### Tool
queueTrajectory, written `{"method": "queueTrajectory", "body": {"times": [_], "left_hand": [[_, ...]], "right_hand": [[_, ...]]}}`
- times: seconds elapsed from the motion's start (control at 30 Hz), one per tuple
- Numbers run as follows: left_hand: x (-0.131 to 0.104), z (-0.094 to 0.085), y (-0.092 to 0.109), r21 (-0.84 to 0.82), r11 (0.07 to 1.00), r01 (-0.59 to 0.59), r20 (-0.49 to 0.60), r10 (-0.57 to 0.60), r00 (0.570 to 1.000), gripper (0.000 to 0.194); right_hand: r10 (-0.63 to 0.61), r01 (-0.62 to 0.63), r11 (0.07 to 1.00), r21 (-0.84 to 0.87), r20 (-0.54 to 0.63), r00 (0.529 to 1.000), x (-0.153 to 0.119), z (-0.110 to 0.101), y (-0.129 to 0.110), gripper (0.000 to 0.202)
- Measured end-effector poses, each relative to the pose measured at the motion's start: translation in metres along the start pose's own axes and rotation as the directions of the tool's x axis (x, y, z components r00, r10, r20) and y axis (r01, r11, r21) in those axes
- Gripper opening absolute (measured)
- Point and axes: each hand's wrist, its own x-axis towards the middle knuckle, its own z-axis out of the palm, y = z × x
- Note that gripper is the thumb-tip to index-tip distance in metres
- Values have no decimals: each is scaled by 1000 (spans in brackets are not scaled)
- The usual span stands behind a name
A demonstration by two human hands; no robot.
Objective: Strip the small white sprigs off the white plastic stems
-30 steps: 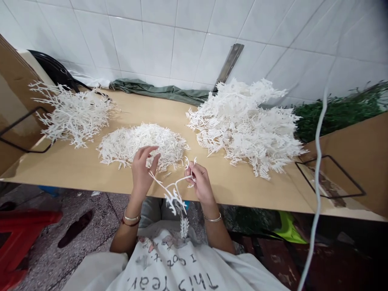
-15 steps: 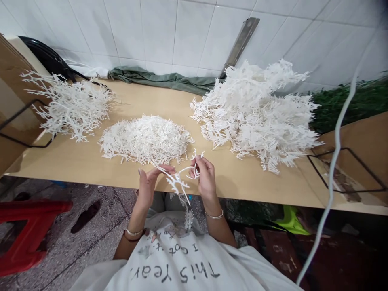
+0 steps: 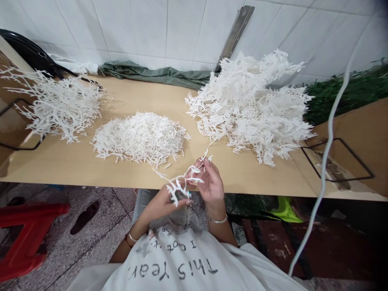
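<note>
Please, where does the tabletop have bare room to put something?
The tabletop is bare between the green cloth and middle sprig heap, and between the left sprig heap and front edge. It is crowded at the right sprig heap, and mid-front around the left hand and right hand.

White are the branched sprig, the pile of short pieces and the tangled heaps. The table is plain tan, the gridded wall tiles pale grey. Dull green cloth; red stool; speckled grey floor; white T-shirt, black lettering.
</note>
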Motion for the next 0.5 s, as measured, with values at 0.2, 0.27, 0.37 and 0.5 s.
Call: {"method": "queueTrajectory", "body": {"times": [0.2, 0.27, 0.37, 0.5], "left_hand": [[12, 7, 6, -45, 999, -1, 122, 6, 993, 29], [14, 8, 8, -110, 994, 22, 197, 0, 980, 25], [14, 13, 11, -328, 933, 151, 347, -30, 937, 25], [15, 19, 12, -534, 806, 258, 363, -57, 930, 28]], "right_hand": [[-317, 316, 942, 113, -11, 948, -6, -23, -17, 17], [-488, 497, 865, 76, -107, 866, -8, -32, -26, 20], [-672, 668, 740, -79, -133, 729, -12, -39, -36, 24], [-724, 648, 631, -427, -25, 689, -16, -43, -32, 41]]}}
